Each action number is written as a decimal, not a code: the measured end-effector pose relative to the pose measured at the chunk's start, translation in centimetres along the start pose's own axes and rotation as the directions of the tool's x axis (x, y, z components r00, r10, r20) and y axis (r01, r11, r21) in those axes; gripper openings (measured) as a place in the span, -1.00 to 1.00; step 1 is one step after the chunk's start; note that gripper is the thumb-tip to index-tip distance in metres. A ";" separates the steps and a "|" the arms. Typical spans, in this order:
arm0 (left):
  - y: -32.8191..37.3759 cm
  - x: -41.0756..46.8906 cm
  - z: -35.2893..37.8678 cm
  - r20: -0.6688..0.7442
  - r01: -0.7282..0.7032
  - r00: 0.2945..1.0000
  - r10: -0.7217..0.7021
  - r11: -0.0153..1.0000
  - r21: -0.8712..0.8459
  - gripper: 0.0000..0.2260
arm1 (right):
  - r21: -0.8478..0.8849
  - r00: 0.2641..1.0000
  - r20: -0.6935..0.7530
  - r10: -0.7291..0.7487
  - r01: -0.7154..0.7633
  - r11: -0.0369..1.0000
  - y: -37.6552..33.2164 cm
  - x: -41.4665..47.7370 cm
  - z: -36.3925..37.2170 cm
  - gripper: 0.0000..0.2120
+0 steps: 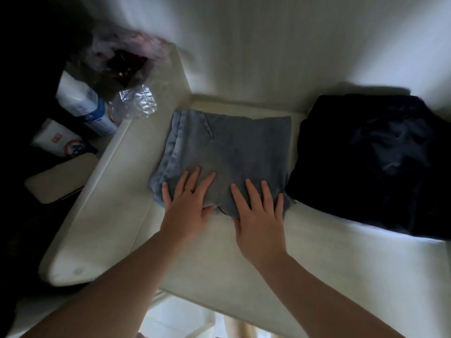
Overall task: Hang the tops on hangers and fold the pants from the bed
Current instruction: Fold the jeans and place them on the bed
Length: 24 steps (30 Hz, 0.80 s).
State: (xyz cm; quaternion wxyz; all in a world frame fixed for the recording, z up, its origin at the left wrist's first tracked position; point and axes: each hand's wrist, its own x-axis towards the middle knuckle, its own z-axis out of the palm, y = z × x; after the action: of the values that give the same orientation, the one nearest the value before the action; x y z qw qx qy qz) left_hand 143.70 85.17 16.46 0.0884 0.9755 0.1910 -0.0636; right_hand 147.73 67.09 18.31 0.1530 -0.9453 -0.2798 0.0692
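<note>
The folded blue jeans (pixel 227 147) lie on the white padded surface (pixel 122 215), long axis left to right, just beside the dark folded pile (pixel 371 162), while the left grip (pixel 188 203) and the right grip (pixel 258 215) press flat, fingers straight, on their near edge.

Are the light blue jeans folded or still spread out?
Folded. The light blue jeans lie as a compact layered rectangle, and the left hand and right hand press flat on them.
</note>
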 end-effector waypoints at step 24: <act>6.1 -6.9 -0.9 0.263 0.181 0.954 -0.142 0.974 -0.132 -0.33 | 0.065 0.941 0.325 0.091 -0.118 0.991 2.0 -4.6 -3.1 -0.27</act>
State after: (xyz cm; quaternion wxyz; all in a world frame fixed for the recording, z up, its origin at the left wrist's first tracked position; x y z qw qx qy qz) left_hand 139.76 77.26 19.29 0.1819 0.9307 0.2620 -0.1791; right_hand 145.58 62.21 20.77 0.1409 -0.9276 -0.2474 0.2420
